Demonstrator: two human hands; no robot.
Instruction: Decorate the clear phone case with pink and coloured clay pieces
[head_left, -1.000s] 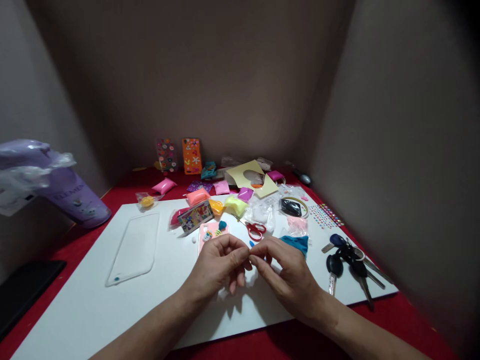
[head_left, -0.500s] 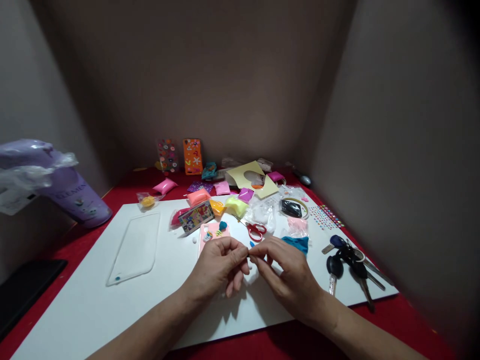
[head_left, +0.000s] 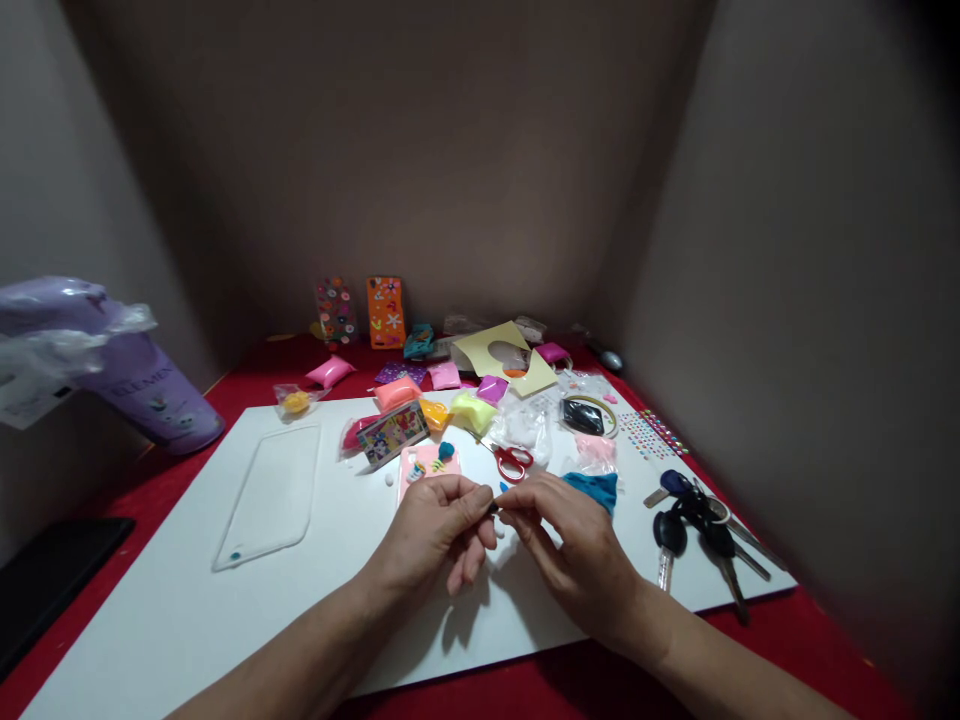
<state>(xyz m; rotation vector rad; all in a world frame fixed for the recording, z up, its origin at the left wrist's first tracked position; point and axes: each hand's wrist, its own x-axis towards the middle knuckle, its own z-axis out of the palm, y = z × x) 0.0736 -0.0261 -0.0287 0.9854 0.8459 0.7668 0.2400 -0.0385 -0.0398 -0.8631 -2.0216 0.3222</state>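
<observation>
Between the fingertips of both hands is a tiny dark piece (head_left: 493,508), mostly covered by the fingers. My left hand (head_left: 442,530) pinches it between thumb and forefinger, its other fingers curled loosely below. From the right, my right hand (head_left: 574,545) meets it with thumb and forefinger pressed together. Just behind my left hand lies a pink phone case (head_left: 407,470) with small clay figures on it, partly hidden. Red-handled scissors (head_left: 513,463) lie beyond the hands. A clear phone case (head_left: 274,490) rests flat on the white board (head_left: 187,560) at the left.
Colourful clay packets (head_left: 397,393) and a yellow card (head_left: 506,355) fill the back. A bunch of keys (head_left: 701,520) lies right, near gem stickers (head_left: 652,433). Blue cloth-like material (head_left: 596,490) sits behind my right hand. A purple bag (head_left: 161,395) stands left.
The fingertips have parted slightly, and more of the dark piece shows at my left thumb. Both hands otherwise keep nearly the same place.
</observation>
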